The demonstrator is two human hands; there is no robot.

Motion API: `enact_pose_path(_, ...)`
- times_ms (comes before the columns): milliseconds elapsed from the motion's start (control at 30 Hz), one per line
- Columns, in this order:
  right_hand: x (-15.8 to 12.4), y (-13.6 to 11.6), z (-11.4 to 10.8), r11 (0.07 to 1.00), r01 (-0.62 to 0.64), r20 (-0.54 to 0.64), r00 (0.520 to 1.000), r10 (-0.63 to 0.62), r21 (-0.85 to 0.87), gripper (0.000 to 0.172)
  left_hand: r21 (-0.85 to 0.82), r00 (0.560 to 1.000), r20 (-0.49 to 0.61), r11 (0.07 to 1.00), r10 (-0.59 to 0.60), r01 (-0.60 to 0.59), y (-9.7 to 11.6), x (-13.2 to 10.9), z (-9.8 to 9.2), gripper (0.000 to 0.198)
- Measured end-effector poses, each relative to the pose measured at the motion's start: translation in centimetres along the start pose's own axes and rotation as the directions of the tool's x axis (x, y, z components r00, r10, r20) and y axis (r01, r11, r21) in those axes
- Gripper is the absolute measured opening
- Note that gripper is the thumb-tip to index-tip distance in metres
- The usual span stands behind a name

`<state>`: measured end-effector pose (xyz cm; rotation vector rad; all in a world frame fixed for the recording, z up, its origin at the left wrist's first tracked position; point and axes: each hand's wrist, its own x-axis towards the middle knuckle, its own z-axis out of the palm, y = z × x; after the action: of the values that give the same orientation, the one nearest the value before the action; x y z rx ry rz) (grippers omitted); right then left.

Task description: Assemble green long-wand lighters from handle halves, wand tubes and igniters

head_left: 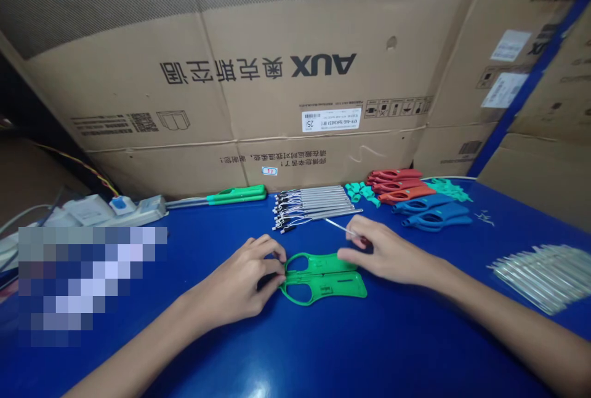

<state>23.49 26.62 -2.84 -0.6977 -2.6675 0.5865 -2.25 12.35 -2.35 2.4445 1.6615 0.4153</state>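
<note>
Two green plastic shell halves [339, 285] lie side by side on the blue table, their ring-shaped ends to the left and inner sides up. My left hand [258, 275] pinches the left tip of the shells between thumb and fingers. Over the right part of the upper half is my right hand [369, 247], its fingers curled round a thin tool with a pale metal shaft [337, 226] that points up and left. The thumb of that hand touches or nearly touches the upper half's edge.
Behind lie metal rods [327, 201] with wires, teal parts [360, 192], red shells [397, 186] and blue shells [438, 216]. Clear tubes [545, 275] lie at right. A finished-looking green lighter [237, 194] and a power strip [138, 212] are back left. Cardboard [258, 115] walls the rear.
</note>
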Motion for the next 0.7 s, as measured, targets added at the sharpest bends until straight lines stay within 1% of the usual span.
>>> enact_pose_path(100,0.3,1.0,-0.8,0.974,-0.134,0.021,0.990,0.140,-0.182,0.041,0.002,1.000,0.004,1.000,-0.008,0.008,0.0,0.0,-0.2,0.022)
enact_pose_path(167,0.5,1.8,-0.9,0.948,-0.162,0.039,0.983,0.179,-0.275,0.039,0.005,1.000,0.000,1.000,-0.007,0.007,0.0,-0.1,-0.2,0.022)
enact_pose_path(267,0.6,2.8,-0.8,0.929,-0.154,0.047,0.983,0.180,-0.335,0.031,-0.005,1.000,0.001,1.000,0.000,0.000,0.1,-0.1,-0.1,0.021)
enact_pose_path(400,0.6,3.2,-1.1,0.920,-0.118,0.077,0.985,0.157,-0.373,0.023,-0.029,1.000,-0.005,0.999,-0.013,0.013,0.3,-0.1,0.1,0.020)
enact_pose_path(567,0.5,3.1,-1.7,0.920,-0.083,0.112,0.984,0.135,-0.382,0.017,-0.048,1.000,-0.008,0.999,-0.016,0.015,0.5,0.0,0.4,0.021)
enact_pose_path(700,0.2,2.1,-2.0,0.907,-0.080,0.124,0.982,0.144,-0.414,0.017,-0.079,0.999,-0.013,0.996,-0.035,0.034,0.4,0.1,0.8,0.022)
